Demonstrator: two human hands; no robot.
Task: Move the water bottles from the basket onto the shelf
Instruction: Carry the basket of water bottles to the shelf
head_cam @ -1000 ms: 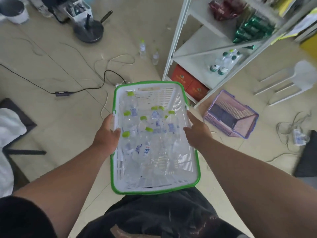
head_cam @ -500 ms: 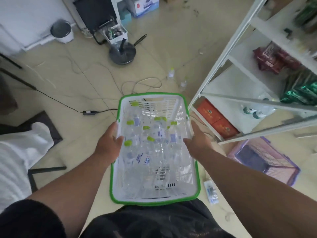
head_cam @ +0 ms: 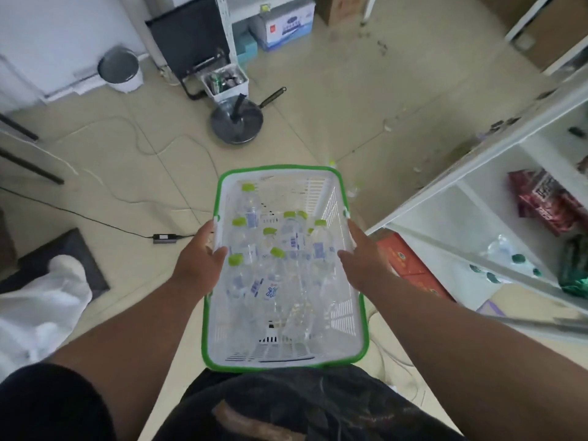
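I hold a white slatted basket with a green rim (head_cam: 276,168) in front of my body. My left hand (head_cam: 200,259) grips its left side and my right hand (head_cam: 362,259) grips its right side. Several clear water bottles with light-green caps (head_cam: 292,240) lie loose inside it. The white metal shelf (head_cam: 458,173) stands to the right, close to the basket. On one of its lower boards lie a few bottles with dark-green caps (head_cam: 502,249).
Red packets (head_cam: 547,202) and green packets (head_cam: 572,268) fill the shelf, with red boxes (head_cam: 410,259) at its foot. On the floor are cables with an adapter (head_cam: 164,238), a fan base (head_cam: 237,122), a bin (head_cam: 119,70), two bottles (head_cam: 353,189) and a white cloth (head_cam: 41,307).
The basket stays in both hands. My view has tilted up and turned left, so the shelf has slid to the right edge and the purple basket on the floor has left the frame.
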